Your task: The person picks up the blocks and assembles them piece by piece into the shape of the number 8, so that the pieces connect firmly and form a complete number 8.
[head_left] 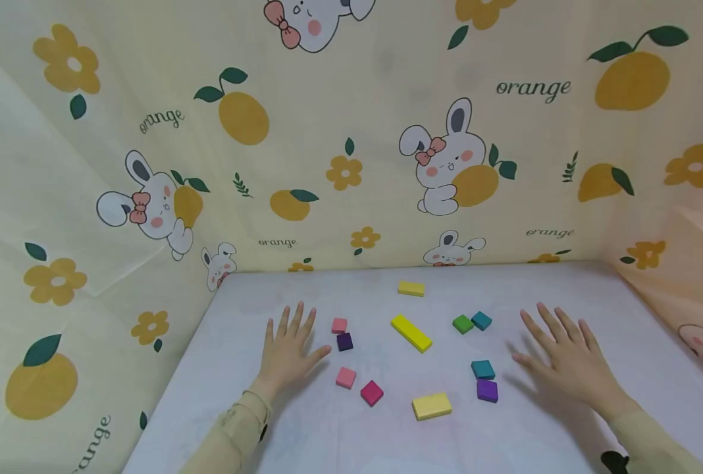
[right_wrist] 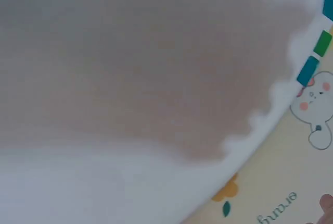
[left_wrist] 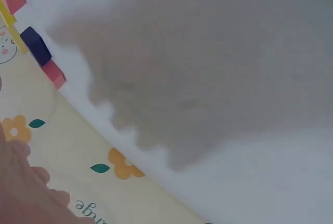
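My left hand [head_left: 288, 350] hovers over the white table with fingers spread, holding nothing. Nearest to it are a pink block [head_left: 339, 326], a dark purple block [head_left: 344, 342] and a second pink block [head_left: 345, 377], with a crimson block [head_left: 372, 393] further along. On the other side my right hand [head_left: 572, 363] is also spread and holds nothing. Left of it lie a teal block [head_left: 482, 370] touching a purple block [head_left: 487, 390], and a green block [head_left: 463, 324] beside another teal block [head_left: 481, 320]. Both wrist views show mostly hand shadows.
Down the middle lie a long bright yellow block [head_left: 411, 333], a pale yellow block [head_left: 432, 406] nearer me and a small yellow block [head_left: 411, 289] at the back. A patterned cloth [head_left: 328, 237] rises behind the table [head_left: 304, 434] and along its sides.
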Tool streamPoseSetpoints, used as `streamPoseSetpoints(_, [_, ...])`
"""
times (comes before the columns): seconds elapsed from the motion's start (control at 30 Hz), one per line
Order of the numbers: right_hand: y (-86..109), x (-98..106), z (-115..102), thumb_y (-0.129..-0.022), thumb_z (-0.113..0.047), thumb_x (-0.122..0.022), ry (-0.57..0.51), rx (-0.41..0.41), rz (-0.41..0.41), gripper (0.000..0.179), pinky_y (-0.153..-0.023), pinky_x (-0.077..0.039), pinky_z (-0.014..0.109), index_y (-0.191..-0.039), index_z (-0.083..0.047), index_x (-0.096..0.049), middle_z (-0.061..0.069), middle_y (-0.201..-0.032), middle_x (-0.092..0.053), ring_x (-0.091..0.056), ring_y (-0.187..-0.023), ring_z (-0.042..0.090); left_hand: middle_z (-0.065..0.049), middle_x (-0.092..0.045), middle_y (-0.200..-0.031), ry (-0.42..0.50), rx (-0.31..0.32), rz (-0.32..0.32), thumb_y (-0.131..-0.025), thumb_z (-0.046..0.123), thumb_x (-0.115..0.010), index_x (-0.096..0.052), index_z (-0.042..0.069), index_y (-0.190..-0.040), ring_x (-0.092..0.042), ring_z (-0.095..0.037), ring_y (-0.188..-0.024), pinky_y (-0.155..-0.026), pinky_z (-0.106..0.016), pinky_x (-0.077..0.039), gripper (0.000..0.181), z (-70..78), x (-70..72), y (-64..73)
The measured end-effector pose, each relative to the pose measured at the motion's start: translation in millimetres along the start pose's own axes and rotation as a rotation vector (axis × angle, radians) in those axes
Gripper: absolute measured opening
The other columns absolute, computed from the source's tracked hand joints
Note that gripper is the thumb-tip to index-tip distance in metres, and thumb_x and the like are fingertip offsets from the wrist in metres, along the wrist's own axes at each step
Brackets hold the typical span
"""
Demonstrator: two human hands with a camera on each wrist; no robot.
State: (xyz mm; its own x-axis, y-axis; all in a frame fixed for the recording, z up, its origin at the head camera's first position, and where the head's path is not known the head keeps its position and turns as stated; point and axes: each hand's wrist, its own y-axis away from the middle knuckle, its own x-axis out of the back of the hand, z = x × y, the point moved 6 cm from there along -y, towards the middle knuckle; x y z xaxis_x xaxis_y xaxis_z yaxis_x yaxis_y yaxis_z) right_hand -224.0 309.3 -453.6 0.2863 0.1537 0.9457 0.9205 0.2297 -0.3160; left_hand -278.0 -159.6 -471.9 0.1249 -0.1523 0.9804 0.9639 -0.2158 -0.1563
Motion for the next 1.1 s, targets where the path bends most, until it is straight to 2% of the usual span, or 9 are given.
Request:
streamPoseSetpoints(0.1, [-7.5,8,-6,-0.086,-0.052,-0.055,-0.016,0.002,0.038,0.081,-0.114,0.018,0.047,-0.150,-0.024,-0.014,0.017,-0.155,-0.018,-0.002,-0.145,0.036,-0.005,-0.014,-0.157,-0.001,-0.011,0.036,-0.086,0.065,-0.045,-0.022,0.023,-0.148,-0.011,-0.031,-0.146,-0.114,-0.058,-0.007,0.079,4.2,6.1,-7.3])
streamPoseSetpoints(0.2, [-16.0,16,-14,-0.086,-0.050,-0.058,-0.055,-0.010,0.075,0.080,-0.114,0.001,0.056,-0.149,-0.023,-0.018,0.019,-0.151,-0.026,-0.019,-0.139,0.042,-0.007,-0.023,-0.155,0.012,-0.039,0.088,-0.088,0.057,-0.050,-0.030,0.019,-0.146,-0.021,-0.031,-0.143,-0.113,-0.057,-0.014,0.073,12.7,15.9,-16.4])
streamPoseSetpoints(0.33, [-30.0,26,-28,-0.082,-0.043,-0.065,-0.094,-0.004,0.146,0.080,-0.098,-0.031,0.063,-0.148,-0.018,-0.026,0.025,-0.139,-0.042,-0.040,-0.122,0.047,-0.012,-0.043,-0.144,0.061,-0.113,0.140,-0.088,0.042,-0.058,-0.046,0.009,-0.137,-0.042,-0.031,-0.132,-0.107,-0.053,-0.032,0.060,31.7,31.4,-29.9])
streamPoseSetpoints(0.43, [-40.4,28,-40,-0.082,-0.038,-0.067,-0.117,0.004,0.165,0.079,-0.091,-0.038,0.062,-0.146,-0.011,-0.029,0.028,-0.131,-0.049,-0.047,-0.115,0.047,-0.013,-0.055,-0.133,0.116,-0.172,0.123,-0.087,0.039,-0.060,-0.056,0.007,-0.127,-0.054,-0.030,-0.120,-0.097,-0.047,-0.044,0.050,49.7,39.0,-41.6])
streamPoseSetpoints(0.53, [-51.3,25,-52,-0.085,-0.034,-0.066,-0.157,-0.001,0.128,0.074,-0.089,-0.042,0.059,-0.143,-0.004,-0.033,0.028,-0.126,-0.052,-0.050,-0.112,0.045,-0.009,-0.062,-0.123,0.145,-0.216,0.054,-0.088,0.039,-0.060,-0.060,0.010,-0.121,-0.060,-0.026,-0.112,-0.090,-0.042,-0.050,0.044,68.2,39.0,-54.1])
streamPoseSetpoints(0.67, [-66.2,15,-70,-0.089,-0.034,-0.061,-0.209,-0.034,0.019,0.063,-0.086,-0.046,0.055,-0.138,0.001,-0.040,0.026,-0.122,-0.055,-0.053,-0.109,0.042,-0.004,-0.065,-0.116,0.122,-0.272,-0.058,-0.088,0.037,-0.061,-0.062,0.013,-0.119,-0.063,-0.020,-0.105,-0.087,-0.036,-0.051,0.039,90.9,32.1,-69.1])
streamPoseSetpoints(0.9, [-84.8,-12,-92,-0.089,-0.036,-0.060,-0.311,-0.099,-0.126,0.053,-0.086,-0.048,0.051,-0.127,0.000,-0.052,0.021,-0.118,-0.058,-0.057,-0.103,0.035,-0.002,-0.068,-0.109,0.102,-0.350,-0.259,-0.088,0.030,-0.063,-0.061,0.014,-0.120,-0.063,-0.015,-0.098,-0.084,-0.030,-0.051,0.036,122.2,13.3,-86.8])
streamPoseSetpoints(1.0, [-89.3,-25,-100,-0.087,-0.035,-0.062,-0.354,-0.118,-0.179,0.049,-0.081,-0.050,0.047,-0.122,0.000,-0.055,0.018,-0.110,-0.061,-0.059,-0.095,0.030,-0.001,-0.067,-0.112,0.072,-0.363,-0.310,-0.088,0.028,-0.063,-0.058,0.015,-0.124,-0.062,-0.014,-0.099,-0.085,-0.029,-0.050,0.039,132.5,3.9,-91.5])
streamPoseSetpoints(1.1, [-92.5,-36,-108,-0.086,-0.034,-0.064,-0.400,-0.135,-0.247,0.045,-0.075,-0.050,0.041,-0.115,0.001,-0.059,0.016,-0.101,-0.062,-0.058,-0.084,0.025,0.000,-0.065,-0.116,0.020,-0.371,-0.326,-0.087,0.028,-0.064,-0.055,0.019,-0.128,-0.061,-0.014,-0.102,-0.085,-0.029,-0.050,0.043,140.9,-4.8,-95.9])
